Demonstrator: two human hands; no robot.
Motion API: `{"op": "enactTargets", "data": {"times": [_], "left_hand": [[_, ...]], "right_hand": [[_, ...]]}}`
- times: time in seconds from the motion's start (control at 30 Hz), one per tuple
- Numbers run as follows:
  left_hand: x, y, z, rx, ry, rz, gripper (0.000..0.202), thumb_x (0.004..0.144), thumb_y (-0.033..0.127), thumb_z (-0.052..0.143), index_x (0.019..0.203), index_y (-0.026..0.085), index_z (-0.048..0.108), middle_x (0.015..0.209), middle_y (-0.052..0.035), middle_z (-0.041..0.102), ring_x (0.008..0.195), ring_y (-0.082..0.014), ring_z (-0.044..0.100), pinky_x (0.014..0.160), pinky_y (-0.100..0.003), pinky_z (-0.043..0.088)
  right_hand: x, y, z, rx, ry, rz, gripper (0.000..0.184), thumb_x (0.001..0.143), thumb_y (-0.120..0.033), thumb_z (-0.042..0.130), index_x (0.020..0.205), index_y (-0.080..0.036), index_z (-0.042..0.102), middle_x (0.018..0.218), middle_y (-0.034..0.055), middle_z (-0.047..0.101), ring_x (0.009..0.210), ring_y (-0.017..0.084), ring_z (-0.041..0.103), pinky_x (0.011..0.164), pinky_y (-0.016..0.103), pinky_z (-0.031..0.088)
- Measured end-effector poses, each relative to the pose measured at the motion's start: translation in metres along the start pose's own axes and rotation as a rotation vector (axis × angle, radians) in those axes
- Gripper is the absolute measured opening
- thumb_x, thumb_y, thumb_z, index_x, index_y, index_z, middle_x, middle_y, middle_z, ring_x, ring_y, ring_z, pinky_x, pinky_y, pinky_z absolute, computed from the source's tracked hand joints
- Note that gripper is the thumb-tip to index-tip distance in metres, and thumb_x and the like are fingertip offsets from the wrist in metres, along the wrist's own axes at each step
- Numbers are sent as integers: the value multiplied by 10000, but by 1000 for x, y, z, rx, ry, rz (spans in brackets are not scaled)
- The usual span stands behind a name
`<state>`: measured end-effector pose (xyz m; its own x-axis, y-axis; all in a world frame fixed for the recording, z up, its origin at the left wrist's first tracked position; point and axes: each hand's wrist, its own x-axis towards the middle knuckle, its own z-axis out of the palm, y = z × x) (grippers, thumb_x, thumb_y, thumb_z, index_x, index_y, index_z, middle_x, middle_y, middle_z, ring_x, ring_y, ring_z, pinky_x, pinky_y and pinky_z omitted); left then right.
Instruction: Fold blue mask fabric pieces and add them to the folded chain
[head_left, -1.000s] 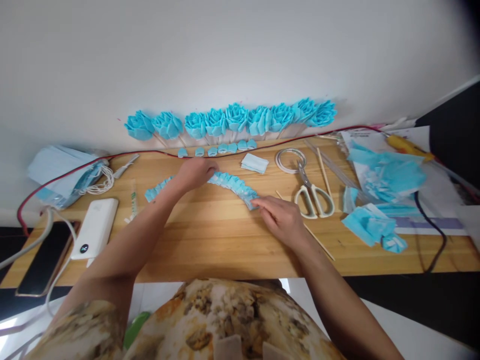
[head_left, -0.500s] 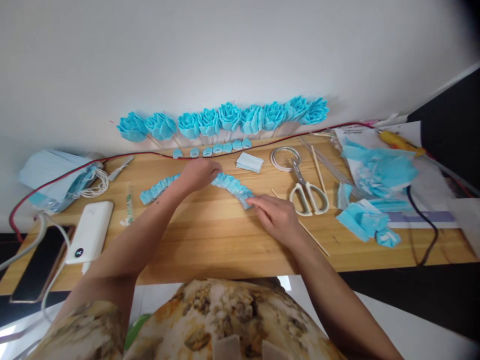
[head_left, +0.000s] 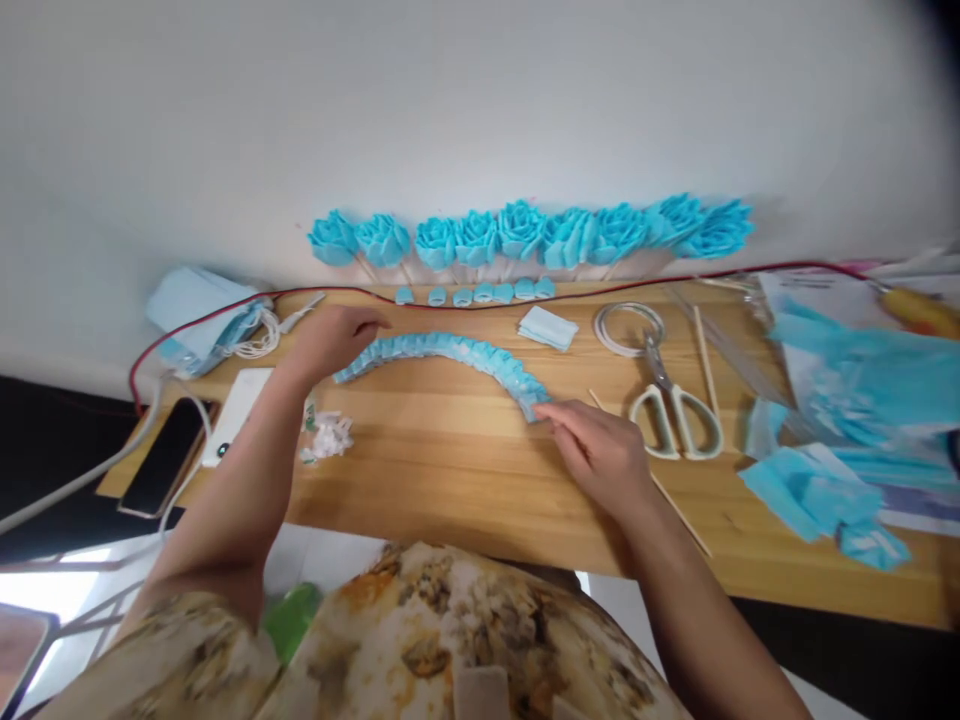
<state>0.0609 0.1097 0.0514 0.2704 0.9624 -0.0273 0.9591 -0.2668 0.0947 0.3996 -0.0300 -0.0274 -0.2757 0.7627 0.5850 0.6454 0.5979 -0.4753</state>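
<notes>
A pale blue pleated strip (head_left: 480,352) of folded pieces lies in an arc on the wooden table. My right hand (head_left: 604,450) pinches its right end between thumb and fingers. My left hand (head_left: 334,340) is over the strip's left end, fingers curled together and their tips just past its far edge; whether anything is between them is hidden. Behind the strip stand several small folded blue pieces (head_left: 484,292) in a row. A little stack of pale blue cloth rectangles (head_left: 548,327) lies to the right of them.
Blue fabric flowers (head_left: 520,228) on sticks lean along the wall. White-handled scissors (head_left: 679,420), a wire coil (head_left: 600,330) and blue scraps (head_left: 817,490) lie at right. Toward the left are face masks (head_left: 199,310), white bits (head_left: 330,437), a power bank (head_left: 238,410) and a phone (head_left: 169,455).
My left hand has moved left along the strip from its middle to its left end, uncovering the middle. My right hand stays at the right end. The view has shifted left.
</notes>
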Motion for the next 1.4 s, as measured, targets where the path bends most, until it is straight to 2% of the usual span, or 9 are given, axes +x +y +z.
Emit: {"op": "enactTargets", "data": {"times": [0.17, 0.33, 0.47, 0.57, 0.67, 0.83, 0.97, 1.13, 1.4], "left_hand": [[-35, -56, -1, 125, -74, -197, 462, 893, 265, 356, 1143, 217, 742, 1120, -67, 764, 982, -263, 699, 836, -322, 502], [-48, -75, 13, 123, -138, -195, 460, 861, 238, 361, 1135, 217, 728, 1158, -67, 753, 1037, -262, 687, 860, -317, 501], [-45, -79, 26, 120, -176, -175, 428, 841, 248, 384, 1070, 242, 745, 1102, -49, 769, 981, -252, 698, 799, -299, 505], [-41, -78, 30, 102, -96, -179, 419, 846, 266, 386, 1051, 250, 751, 1071, -50, 774, 965, -253, 697, 788, -300, 504], [-39, -73, 29, 69, -27, -187, 428, 858, 272, 376, 1058, 242, 754, 1045, -55, 777, 939, -254, 697, 785, -309, 504], [-36, -66, 27, 21, -130, -160, 438, 844, 263, 383, 1049, 220, 767, 1055, -65, 777, 938, -270, 699, 804, -334, 509], [-32, -61, 23, 9, -40, -209, 438, 863, 266, 378, 1076, 230, 759, 1079, -61, 771, 975, -270, 696, 822, -333, 506], [-24, -52, 23, 2, -55, -173, 439, 877, 264, 370, 1091, 209, 749, 1094, -75, 764, 996, -286, 689, 826, -350, 498], [-26, -66, 25, -1, -35, -212, 449, 875, 275, 384, 1127, 213, 751, 1067, -67, 768, 946, -280, 692, 795, -339, 487]], "right_hand": [[-1, 0, 3, -9, -12, -39, 327, 921, -66, 505, 1132, -233, 690, 1003, 47, 783, 875, 190, 757, 740, 287, 576], [-1, 3, 6, -33, -12, -31, 328, 915, -71, 505, 1121, -239, 697, 972, 36, 784, 847, 190, 756, 727, 291, 576], [0, 3, 7, -40, -15, -19, 337, 912, -75, 496, 1115, -249, 701, 935, 24, 784, 812, 184, 754, 705, 286, 572], [1, 3, 8, -51, -17, -19, 326, 916, -77, 496, 1106, -247, 698, 929, 22, 784, 808, 184, 755, 702, 288, 572], [1, 4, 9, -55, -26, -21, 306, 922, -73, 497, 1096, -237, 687, 928, 23, 783, 818, 182, 755, 711, 289, 571], [1, 4, 9, -54, -34, -19, 278, 925, -72, 507, 1080, -229, 676, 929, 24, 781, 812, 177, 754, 697, 282, 567], [2, 4, 9, -46, -38, -32, 285, 921, -63, 507, 1079, -232, 674, 922, 18, 780, 817, 173, 754, 708, 276, 567], [2, 5, 9, -37, -32, -36, 291, 914, -49, 508, 1082, -220, 673, 934, 27, 778, 828, 174, 754, 728, 272, 564], [2, 3, 7, -41, -40, -35, 286, 925, -46, 490, 1088, -201, 666, 929, 32, 777, 833, 168, 750, 718, 270, 558]]}}
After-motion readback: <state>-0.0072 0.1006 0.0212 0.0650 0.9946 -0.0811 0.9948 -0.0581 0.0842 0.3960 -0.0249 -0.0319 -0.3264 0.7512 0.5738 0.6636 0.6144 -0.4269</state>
